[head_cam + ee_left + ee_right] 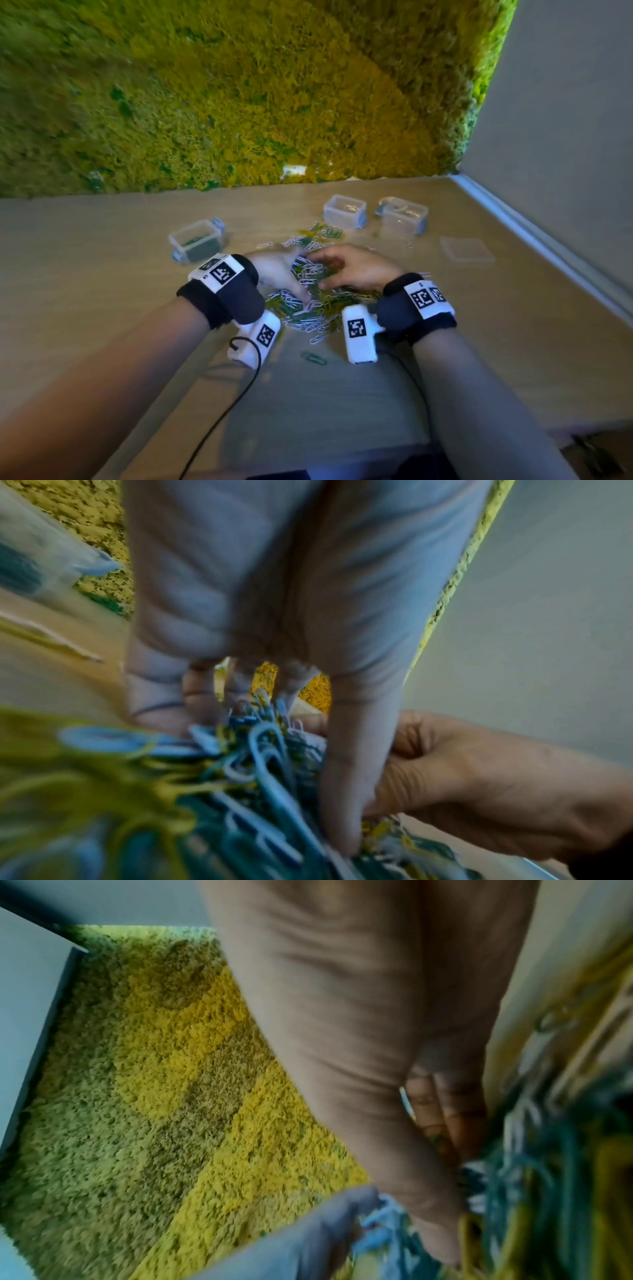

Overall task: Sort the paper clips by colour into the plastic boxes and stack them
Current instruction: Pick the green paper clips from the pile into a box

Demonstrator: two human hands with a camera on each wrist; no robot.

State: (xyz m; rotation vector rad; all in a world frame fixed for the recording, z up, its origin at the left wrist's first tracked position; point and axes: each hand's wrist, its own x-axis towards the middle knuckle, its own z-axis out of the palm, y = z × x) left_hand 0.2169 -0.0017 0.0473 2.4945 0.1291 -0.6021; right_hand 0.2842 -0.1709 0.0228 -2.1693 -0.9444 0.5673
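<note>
A heap of green, yellow and white paper clips lies mid-table. My left hand stands edge-on in the heap's left side, its fingers and thumb pushed straight down among the clips. My right hand lies over the heap's right side, its fingers reaching into the clips opposite the left hand. Neither hand plainly pinches a clip. A clear box with green clips stands at the left. Two more clear boxes stand behind the heap.
A flat clear lid lies at the right near the wall edge. One green clip lies alone in front of the heap. A moss-green wall rises behind the wooden table. Cables trail from both wrist cameras.
</note>
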